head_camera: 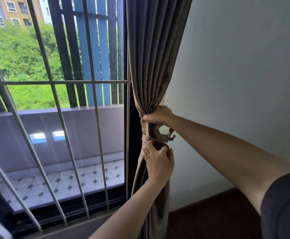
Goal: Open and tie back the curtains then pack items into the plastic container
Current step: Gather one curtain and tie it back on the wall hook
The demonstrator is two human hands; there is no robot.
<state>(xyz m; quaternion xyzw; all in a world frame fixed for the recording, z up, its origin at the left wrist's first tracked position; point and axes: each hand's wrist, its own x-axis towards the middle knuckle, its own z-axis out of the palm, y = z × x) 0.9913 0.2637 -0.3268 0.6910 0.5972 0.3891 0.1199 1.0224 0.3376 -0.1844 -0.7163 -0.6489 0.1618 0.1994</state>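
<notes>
Beyond the dark sleeve [282, 207], right hand [159, 114] above left hand [158, 161], fingers [148, 117] clamped round the vertically hanging curtain [151, 57]

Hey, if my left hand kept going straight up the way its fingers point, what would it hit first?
Probably the tieback cinched round the curtain, just above the left hand, which pinches its loose end. Past that comes the right hand; the wall hook sits slightly to the side.
</notes>
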